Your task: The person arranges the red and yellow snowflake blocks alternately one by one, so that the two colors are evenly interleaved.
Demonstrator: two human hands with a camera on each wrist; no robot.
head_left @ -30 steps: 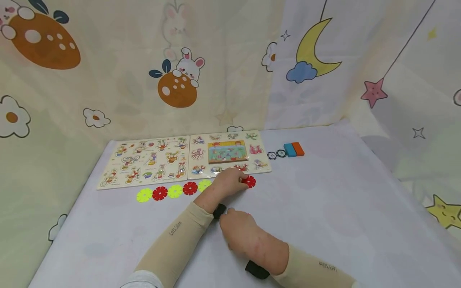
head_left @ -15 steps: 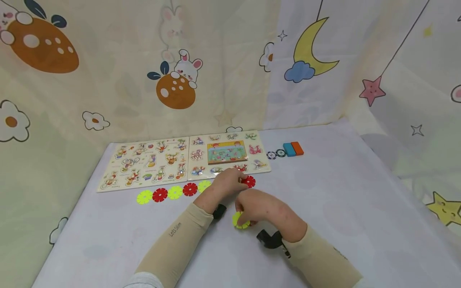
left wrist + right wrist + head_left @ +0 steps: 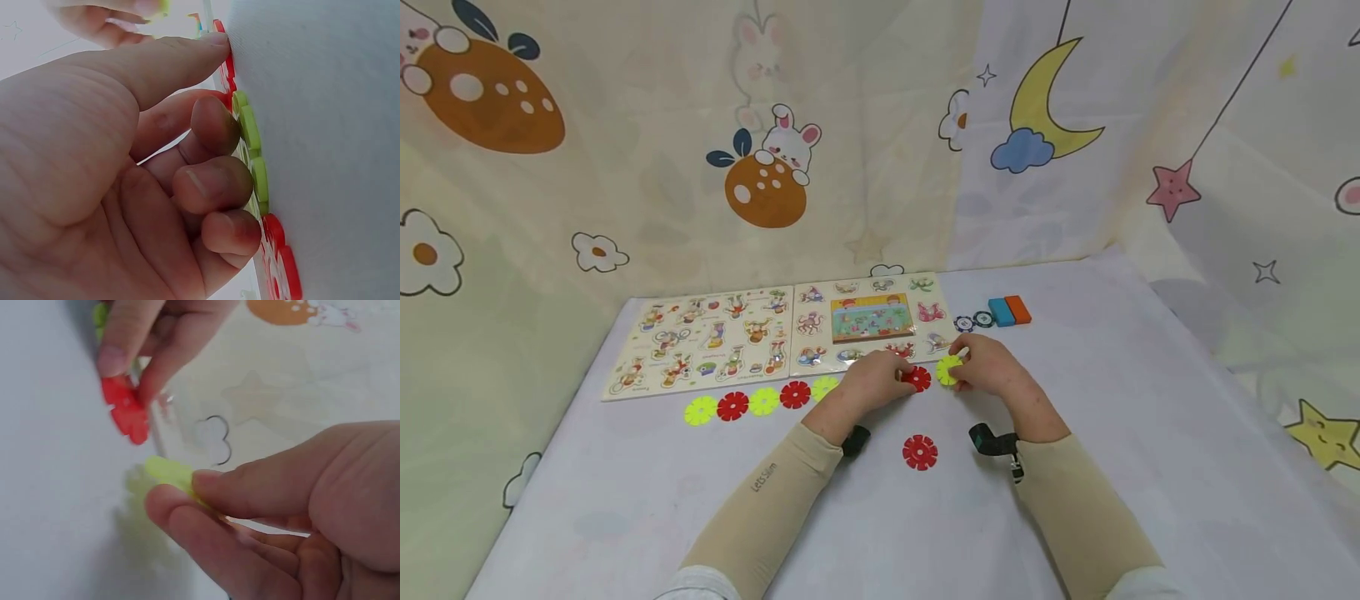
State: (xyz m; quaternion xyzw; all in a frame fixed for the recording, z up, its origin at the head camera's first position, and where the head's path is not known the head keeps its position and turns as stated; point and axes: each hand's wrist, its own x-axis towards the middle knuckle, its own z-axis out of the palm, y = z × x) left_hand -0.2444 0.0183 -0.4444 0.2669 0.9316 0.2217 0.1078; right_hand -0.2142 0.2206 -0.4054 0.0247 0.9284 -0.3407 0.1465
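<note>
My left hand (image 3: 874, 383) pinches a red snowflake disc (image 3: 919, 379) between thumb and index finger at the right end of a row of discs; its other fingers lie against the row in the left wrist view. The row alternates yellow-green and red, with a yellow-green disc (image 3: 702, 410) at its left end; part is hidden behind my left hand. Just right of the row, my right hand (image 3: 996, 367) pinches a yellow-green snowflake disc (image 3: 169, 472). In the right wrist view, a gap separates it from the red one. A loose red disc (image 3: 920, 452) lies between my forearms.
Behind the row lie two picture puzzle boards, a left one (image 3: 647, 346) and a right one (image 3: 797, 365) bearing a small picture box (image 3: 872, 318). Two black-and-white chips (image 3: 983, 319), a blue block (image 3: 1002, 312) and an orange block (image 3: 1018, 309) stand farther right. A printed cloth (image 3: 880, 167) hangs behind.
My right hand has picked up the yellow-green disc from the near middle and carried it away and right, to the row's end. The loose red disc is now uncovered. My left hand stays put.
</note>
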